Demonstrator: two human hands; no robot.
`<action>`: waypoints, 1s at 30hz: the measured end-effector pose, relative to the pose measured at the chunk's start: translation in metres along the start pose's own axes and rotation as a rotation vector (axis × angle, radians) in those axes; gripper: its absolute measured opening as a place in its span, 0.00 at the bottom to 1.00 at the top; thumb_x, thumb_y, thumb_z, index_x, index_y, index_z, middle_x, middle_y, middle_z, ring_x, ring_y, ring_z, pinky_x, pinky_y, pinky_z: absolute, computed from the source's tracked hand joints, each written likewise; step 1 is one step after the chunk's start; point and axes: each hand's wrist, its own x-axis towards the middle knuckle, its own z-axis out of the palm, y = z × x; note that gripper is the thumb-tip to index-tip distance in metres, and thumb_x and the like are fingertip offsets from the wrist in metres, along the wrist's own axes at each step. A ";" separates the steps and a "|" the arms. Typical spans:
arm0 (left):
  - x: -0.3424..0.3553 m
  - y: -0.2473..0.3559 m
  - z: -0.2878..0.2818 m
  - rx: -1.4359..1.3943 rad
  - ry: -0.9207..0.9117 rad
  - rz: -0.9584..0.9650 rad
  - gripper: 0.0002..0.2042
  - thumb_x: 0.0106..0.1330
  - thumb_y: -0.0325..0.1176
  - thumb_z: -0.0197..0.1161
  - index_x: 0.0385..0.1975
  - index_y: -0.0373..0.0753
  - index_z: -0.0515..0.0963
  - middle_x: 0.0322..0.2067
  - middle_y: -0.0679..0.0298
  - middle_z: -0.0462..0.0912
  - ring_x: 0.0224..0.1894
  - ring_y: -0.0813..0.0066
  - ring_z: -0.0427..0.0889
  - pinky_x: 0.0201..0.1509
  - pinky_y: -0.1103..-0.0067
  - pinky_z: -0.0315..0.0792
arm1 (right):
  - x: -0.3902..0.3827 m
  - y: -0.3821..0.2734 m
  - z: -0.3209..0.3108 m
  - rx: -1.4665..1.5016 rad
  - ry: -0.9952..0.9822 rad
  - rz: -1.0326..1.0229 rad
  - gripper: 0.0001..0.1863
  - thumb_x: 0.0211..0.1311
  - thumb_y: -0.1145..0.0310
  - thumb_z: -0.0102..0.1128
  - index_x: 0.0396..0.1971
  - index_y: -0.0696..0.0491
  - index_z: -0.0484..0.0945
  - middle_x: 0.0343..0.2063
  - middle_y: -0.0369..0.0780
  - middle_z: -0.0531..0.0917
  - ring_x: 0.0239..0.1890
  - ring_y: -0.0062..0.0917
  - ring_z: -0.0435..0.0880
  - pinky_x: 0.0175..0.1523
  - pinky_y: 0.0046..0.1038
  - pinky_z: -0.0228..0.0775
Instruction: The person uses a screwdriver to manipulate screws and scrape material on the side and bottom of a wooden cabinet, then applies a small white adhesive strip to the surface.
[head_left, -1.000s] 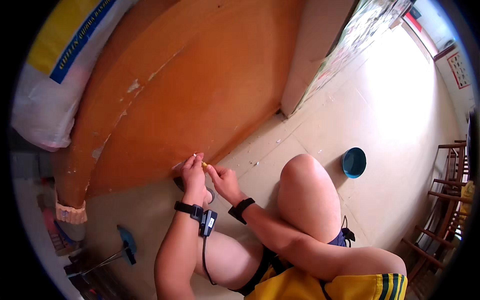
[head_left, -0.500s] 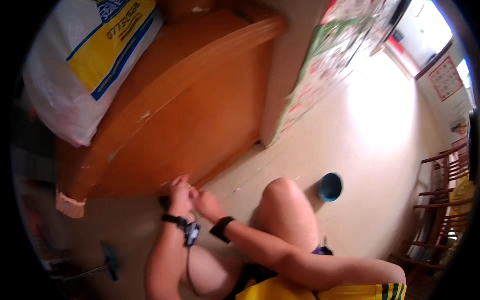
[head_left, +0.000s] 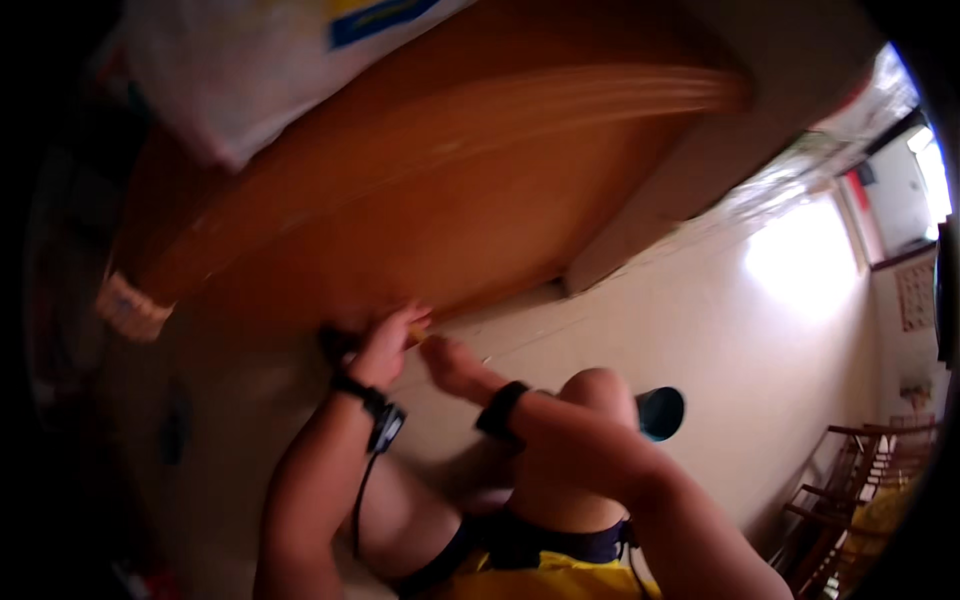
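We see both bare hands meeting close to the cabinet (head_left: 480, 225), by the lower edge of its orange front. Our left hand (head_left: 386, 346) reaches up to that edge, its fingers bent toward the right. Our right hand (head_left: 452, 366) comes in from the right, its fingers curled in toward the palm. Between the two is a small yellow thing (head_left: 416, 335), with the left fingers just above it and the right hand at its near end. Blur keeps us from telling which hand pinches it, or how firmly either grip is pressed together.

We wear a black band (head_left: 505, 406) on the right wrist; on the left one sits a dark device (head_left: 387, 428) with a cable (head_left: 362, 495) running down from it. A dark thing (head_left: 335, 345), too blurred to name, is just beside the left hand.

A whitish bag (head_left: 240, 85) lies over the cabinet's curved top edge, and a pale pink pad (head_left: 135, 308) covers its left corner. On the floor (head_left: 690, 320), a teal bucket (head_left: 661, 413) stands beside our right knee (head_left: 600, 390). Wooden chairs (head_left: 830, 490) stand along the floor's right edge.
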 end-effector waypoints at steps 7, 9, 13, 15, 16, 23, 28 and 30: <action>0.003 -0.008 -0.016 0.035 -0.030 -0.088 0.09 0.70 0.36 0.53 0.43 0.41 0.77 0.44 0.64 0.83 0.38 0.80 0.79 0.44 0.78 0.71 | -0.006 -0.018 -0.016 0.090 0.013 0.407 0.16 0.67 0.60 0.46 0.39 0.58 0.74 0.32 0.57 0.80 0.38 0.54 0.78 0.42 0.47 0.70; 0.003 -0.008 -0.015 0.139 -0.023 -0.075 0.10 0.71 0.37 0.53 0.43 0.42 0.78 0.44 0.66 0.83 0.39 0.80 0.78 0.45 0.79 0.70 | -0.004 -0.015 -0.022 0.079 0.024 0.378 0.15 0.67 0.60 0.46 0.38 0.58 0.74 0.32 0.56 0.80 0.38 0.54 0.78 0.41 0.47 0.70; 0.007 -0.011 -0.019 0.155 0.003 -0.069 0.09 0.70 0.36 0.53 0.44 0.42 0.78 0.44 0.67 0.83 0.39 0.81 0.78 0.46 0.78 0.69 | 0.000 -0.013 -0.028 0.069 0.009 0.311 0.17 0.68 0.59 0.45 0.37 0.59 0.74 0.31 0.56 0.80 0.38 0.55 0.78 0.41 0.47 0.69; 0.005 -0.006 -0.011 0.151 -0.004 -0.069 0.09 0.70 0.35 0.53 0.44 0.42 0.77 0.44 0.67 0.83 0.39 0.80 0.78 0.46 0.78 0.69 | 0.003 -0.010 -0.030 0.066 -0.028 0.281 0.18 0.68 0.58 0.45 0.35 0.61 0.74 0.30 0.58 0.79 0.37 0.55 0.77 0.41 0.48 0.68; 0.003 -0.005 -0.008 0.142 -0.010 -0.057 0.09 0.70 0.35 0.53 0.44 0.42 0.77 0.44 0.67 0.83 0.38 0.80 0.79 0.46 0.78 0.69 | 0.003 -0.011 -0.028 0.071 -0.030 0.290 0.18 0.68 0.58 0.45 0.35 0.61 0.74 0.30 0.58 0.79 0.37 0.55 0.77 0.41 0.48 0.68; 0.000 -0.006 -0.013 0.133 0.001 -0.038 0.09 0.70 0.36 0.54 0.44 0.42 0.77 0.45 0.66 0.83 0.37 0.82 0.78 0.44 0.79 0.68 | 0.001 -0.025 -0.020 0.100 -0.009 0.396 0.20 0.69 0.57 0.43 0.33 0.61 0.74 0.27 0.57 0.79 0.35 0.55 0.78 0.40 0.47 0.68; 0.001 -0.005 -0.007 0.209 0.018 -0.032 0.10 0.69 0.39 0.55 0.43 0.43 0.78 0.44 0.68 0.83 0.36 0.85 0.77 0.43 0.80 0.68 | 0.001 -0.020 -0.020 0.115 0.044 0.411 0.20 0.70 0.57 0.44 0.34 0.60 0.75 0.24 0.56 0.79 0.34 0.54 0.78 0.38 0.47 0.68; 0.002 -0.005 -0.008 0.233 0.027 -0.032 0.10 0.69 0.39 0.56 0.43 0.44 0.78 0.43 0.69 0.83 0.35 0.85 0.77 0.43 0.81 0.67 | 0.003 -0.019 -0.020 0.129 0.032 0.410 0.21 0.69 0.56 0.44 0.35 0.60 0.76 0.24 0.56 0.79 0.33 0.53 0.78 0.38 0.46 0.68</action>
